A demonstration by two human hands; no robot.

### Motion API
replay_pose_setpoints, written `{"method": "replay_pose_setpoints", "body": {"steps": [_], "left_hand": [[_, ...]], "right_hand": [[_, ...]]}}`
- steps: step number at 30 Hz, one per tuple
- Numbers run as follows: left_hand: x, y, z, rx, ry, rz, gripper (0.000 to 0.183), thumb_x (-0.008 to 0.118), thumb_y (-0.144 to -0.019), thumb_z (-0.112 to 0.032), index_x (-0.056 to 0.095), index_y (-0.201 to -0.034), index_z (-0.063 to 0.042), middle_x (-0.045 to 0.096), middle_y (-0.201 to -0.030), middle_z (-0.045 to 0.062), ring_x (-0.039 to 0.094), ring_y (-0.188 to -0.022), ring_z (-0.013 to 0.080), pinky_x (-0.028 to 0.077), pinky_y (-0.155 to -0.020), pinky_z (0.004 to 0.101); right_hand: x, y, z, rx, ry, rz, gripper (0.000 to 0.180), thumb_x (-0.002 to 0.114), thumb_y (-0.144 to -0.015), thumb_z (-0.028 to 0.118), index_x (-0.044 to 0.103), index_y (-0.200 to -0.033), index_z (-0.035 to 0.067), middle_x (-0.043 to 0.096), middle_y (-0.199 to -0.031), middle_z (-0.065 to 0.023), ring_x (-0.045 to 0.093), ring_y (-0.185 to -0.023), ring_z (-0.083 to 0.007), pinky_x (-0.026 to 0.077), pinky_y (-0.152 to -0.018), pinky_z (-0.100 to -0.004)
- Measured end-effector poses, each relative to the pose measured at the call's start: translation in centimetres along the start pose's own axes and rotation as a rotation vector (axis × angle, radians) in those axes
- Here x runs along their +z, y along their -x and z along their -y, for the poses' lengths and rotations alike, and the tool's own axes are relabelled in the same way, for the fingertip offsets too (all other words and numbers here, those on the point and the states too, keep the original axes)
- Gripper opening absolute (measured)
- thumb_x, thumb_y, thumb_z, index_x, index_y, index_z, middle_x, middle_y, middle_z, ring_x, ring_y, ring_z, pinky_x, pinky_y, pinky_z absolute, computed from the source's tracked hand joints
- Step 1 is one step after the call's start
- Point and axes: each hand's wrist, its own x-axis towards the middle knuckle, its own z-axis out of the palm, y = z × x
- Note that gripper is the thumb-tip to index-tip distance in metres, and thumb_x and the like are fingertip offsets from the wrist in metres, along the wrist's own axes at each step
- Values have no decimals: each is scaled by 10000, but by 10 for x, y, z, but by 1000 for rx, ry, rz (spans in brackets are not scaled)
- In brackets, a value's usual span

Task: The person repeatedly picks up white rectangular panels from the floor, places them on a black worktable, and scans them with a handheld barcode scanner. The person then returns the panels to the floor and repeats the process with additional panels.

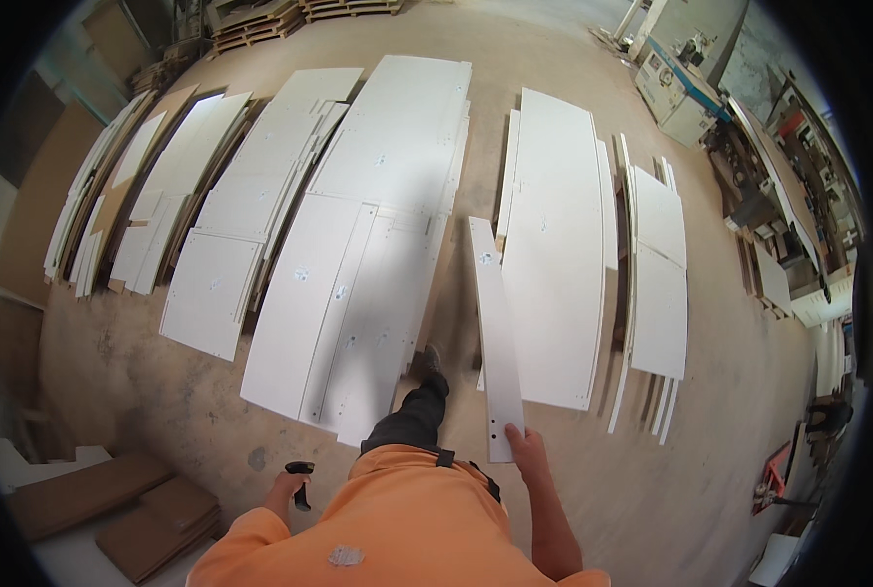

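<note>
My right hand grips the near end of a long, narrow white board. Two dark holes show beside my thumb, and a small printed label is stuck near the board's far end. In my left hand, low at my side, is a black handheld scanner. Ahead of me lies a broad stack of white panels, several of them labelled. To its right is another stack of white panels, partly behind the narrow board.
More panel stacks line the floor at left, and slim strips with panels lie at right. Brown boards rest at lower left. Wooden pallets are at the back, a machine at upper right, a red pallet jack at lower right.
</note>
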Motion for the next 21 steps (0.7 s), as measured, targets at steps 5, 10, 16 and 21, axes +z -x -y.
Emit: {"method": "replay_pose_setpoints", "body": {"steps": [5, 10, 16, 21], "left_hand": [[3, 18, -179, 301, 24, -45, 542, 798, -605, -398, 725, -923, 34, 722, -903, 185, 704, -884, 308, 552, -765, 396], [-74, 86, -382, 689, 178, -132, 434, 757, -658, -402, 728, -859, -18, 717, -814, 164, 704, -783, 300, 546, -715, 401], [-113, 107, -458, 744, 567, -148, 311, 771, -710, -268, 695, -817, 14, 670, -686, 85, 635, -652, 161, 496, -612, 347], [-67, 75, -410, 258, 227, -316, 414, 771, -672, -350, 726, -855, 20, 707, -778, 199, 706, -773, 348, 548, -698, 417]], "right_hand": [[6, -128, 111, -19, 10, 57, 495, 602, -955, 383, 659, -1044, -101, 682, -858, -101, 621, -743, -154, 501, -651, -320], [18, -247, 212, -76, 15, 124, 514, 595, -943, 396, 657, -1028, -108, 669, -805, -117, 620, -683, -167, 492, -605, -318], [77, -417, 325, -108, -213, 148, 536, 627, -922, 445, 665, -993, -85, 655, -816, -92, 595, -681, -157, 469, -595, -323], [151, -610, 429, -197, -121, 113, 555, 618, -915, 446, 659, -989, -102, 668, -837, -146, 646, -697, -242, 497, -616, -401]]}}
